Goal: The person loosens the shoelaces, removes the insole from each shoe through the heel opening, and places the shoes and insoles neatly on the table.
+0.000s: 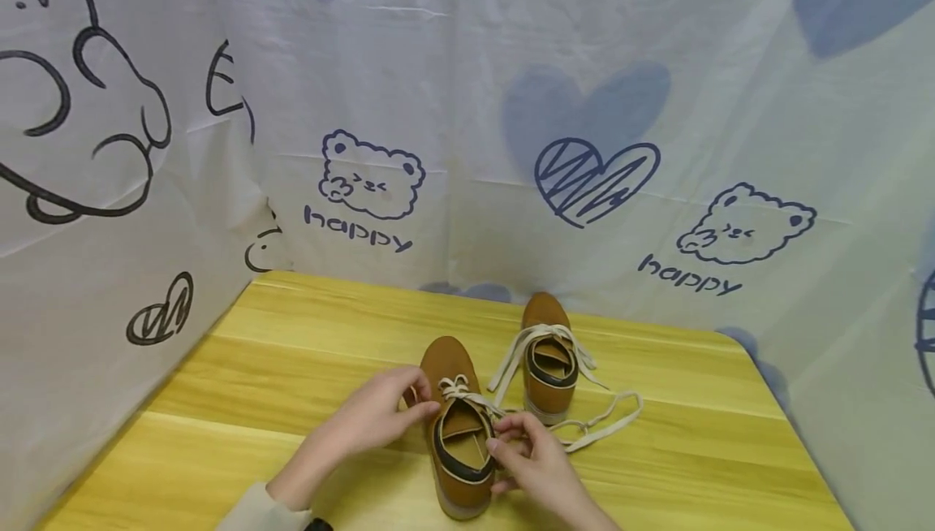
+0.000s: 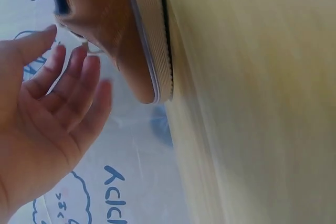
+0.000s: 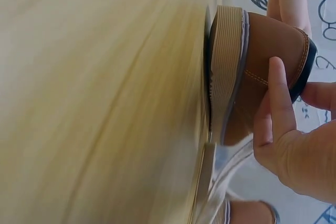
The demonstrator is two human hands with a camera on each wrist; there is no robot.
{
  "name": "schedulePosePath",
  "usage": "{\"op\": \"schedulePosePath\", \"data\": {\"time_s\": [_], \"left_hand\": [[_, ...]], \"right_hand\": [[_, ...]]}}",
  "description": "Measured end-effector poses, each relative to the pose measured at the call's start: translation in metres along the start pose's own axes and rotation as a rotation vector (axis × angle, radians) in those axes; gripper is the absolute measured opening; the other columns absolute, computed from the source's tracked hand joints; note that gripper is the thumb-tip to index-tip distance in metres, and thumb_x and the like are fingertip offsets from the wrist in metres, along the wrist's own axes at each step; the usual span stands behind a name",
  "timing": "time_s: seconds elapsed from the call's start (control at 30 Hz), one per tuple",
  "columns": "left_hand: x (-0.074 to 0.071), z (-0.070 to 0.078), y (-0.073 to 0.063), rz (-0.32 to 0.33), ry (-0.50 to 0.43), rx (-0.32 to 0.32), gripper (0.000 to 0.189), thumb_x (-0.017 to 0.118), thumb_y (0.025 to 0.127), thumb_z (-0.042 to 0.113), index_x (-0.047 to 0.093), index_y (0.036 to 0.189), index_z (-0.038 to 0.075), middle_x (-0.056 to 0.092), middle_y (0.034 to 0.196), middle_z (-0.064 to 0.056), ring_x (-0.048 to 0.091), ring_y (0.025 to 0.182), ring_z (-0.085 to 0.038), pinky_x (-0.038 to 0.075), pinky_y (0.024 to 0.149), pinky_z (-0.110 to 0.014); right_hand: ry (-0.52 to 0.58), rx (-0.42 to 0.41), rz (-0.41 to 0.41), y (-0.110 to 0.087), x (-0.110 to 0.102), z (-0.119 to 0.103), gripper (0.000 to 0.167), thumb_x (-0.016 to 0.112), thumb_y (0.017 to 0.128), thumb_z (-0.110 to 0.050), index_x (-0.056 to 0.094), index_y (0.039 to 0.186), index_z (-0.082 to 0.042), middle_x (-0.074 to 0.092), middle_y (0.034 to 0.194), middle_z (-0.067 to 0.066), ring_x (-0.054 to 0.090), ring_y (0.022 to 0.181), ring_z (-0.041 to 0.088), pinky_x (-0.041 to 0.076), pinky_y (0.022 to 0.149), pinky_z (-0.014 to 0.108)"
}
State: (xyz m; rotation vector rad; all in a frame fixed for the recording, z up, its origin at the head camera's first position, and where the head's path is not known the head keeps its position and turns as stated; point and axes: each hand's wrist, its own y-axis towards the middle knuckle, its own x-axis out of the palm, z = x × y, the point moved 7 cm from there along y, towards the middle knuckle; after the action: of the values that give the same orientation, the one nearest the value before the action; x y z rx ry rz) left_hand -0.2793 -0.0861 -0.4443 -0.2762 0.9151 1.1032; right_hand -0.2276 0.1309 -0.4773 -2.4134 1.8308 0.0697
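The near brown shoe (image 1: 460, 424) stands upright on the tabletop (image 1: 307, 352) between two hands. The left hand (image 1: 376, 413), fingers loosely curved and holding nothing, is beside its laced front. The right hand (image 1: 539, 464) touches the opposite side, thumb at the dark collar (image 1: 462, 469); whether it pinches is unclear. Another brown shoe (image 1: 549, 359) stands beyond, to the right.
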Motion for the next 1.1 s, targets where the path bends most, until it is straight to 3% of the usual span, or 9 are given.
{"op": "schedulePosePath", "data": {"time_s": [0.1, 0.23, 0.47, 0.57, 0.83, 1.1], "left_hand": [[0.001, 0.001, -0.004, -0.029, -0.068, -0.005, 0.016, 0.072, 0.099, 0.037, 0.062, 0.096, 0.025, 0.063, 0.097, 0.011, 0.062, 0.092, -0.010, 0.053, 0.074, -0.027], [0.002, 0.000, -0.006, -0.021, -0.078, -0.020, 0.021, 0.073, 0.097, 0.042, 0.063, 0.096, 0.024, 0.063, 0.100, 0.006, 0.064, 0.095, -0.015, 0.054, 0.077, -0.029], [0.000, 0.002, 0.000, 0.031, 0.029, -0.040, 0.024, 0.079, 0.093, 0.040, 0.063, 0.091, 0.023, 0.061, 0.094, 0.009, 0.060, 0.081, -0.009, 0.050, 0.067, -0.025], [0.000, 0.005, 0.002, 0.051, 0.090, -0.041, 0.024, 0.079, 0.092, 0.040, 0.062, 0.089, 0.024, 0.059, 0.091, 0.010, 0.054, 0.073, -0.007, 0.046, 0.060, -0.024], [0.001, 0.010, 0.009, 0.101, 0.140, -0.043, 0.022, 0.081, 0.091, 0.033, 0.062, 0.087, 0.025, 0.059, 0.085, 0.012, 0.054, 0.071, -0.004, 0.046, 0.059, -0.024], [0.000, 0.014, 0.010, 0.110, 0.147, -0.042, 0.023, 0.083, 0.088, 0.020, 0.062, 0.081, 0.022, 0.059, 0.081, 0.011, 0.054, 0.070, -0.002, 0.047, 0.059, -0.023]], "right_hand": [[0.016, -0.004, -0.016, 0.003, 0.009, -0.002, 0.036, 0.070, 0.098, -0.008, 0.052, 0.123, 0.010, 0.058, 0.104, 0.012, 0.061, 0.078, 0.015, 0.064, 0.067, 0.040], [-0.015, -0.024, -0.043, 0.008, 0.020, -0.006, 0.034, 0.074, 0.096, -0.009, 0.053, 0.118, 0.007, 0.059, 0.098, 0.010, 0.065, 0.072, 0.017, 0.064, 0.065, 0.040], [-0.452, -0.201, 0.039, 0.023, 0.022, -0.022, 0.024, 0.077, 0.094, -0.023, 0.061, 0.105, -0.009, 0.059, 0.098, 0.003, 0.062, 0.078, 0.009, 0.055, 0.068, 0.024], [-0.546, -0.253, 0.076, 0.030, 0.021, -0.027, 0.022, 0.076, 0.095, -0.022, 0.063, 0.107, -0.011, 0.058, 0.102, 0.002, 0.060, 0.082, 0.009, 0.053, 0.071, 0.022], [-0.669, -0.347, 0.146, 0.040, 0.025, -0.036, 0.017, 0.078, 0.093, -0.019, 0.065, 0.103, -0.016, 0.057, 0.099, -0.003, 0.059, 0.083, 0.012, 0.051, 0.071, 0.023], [-0.756, -0.461, 0.234, 0.039, 0.028, -0.045, 0.017, 0.082, 0.086, -0.014, 0.065, 0.088, -0.019, 0.059, 0.087, -0.008, 0.058, 0.076, 0.005, 0.052, 0.066, 0.021]]}}
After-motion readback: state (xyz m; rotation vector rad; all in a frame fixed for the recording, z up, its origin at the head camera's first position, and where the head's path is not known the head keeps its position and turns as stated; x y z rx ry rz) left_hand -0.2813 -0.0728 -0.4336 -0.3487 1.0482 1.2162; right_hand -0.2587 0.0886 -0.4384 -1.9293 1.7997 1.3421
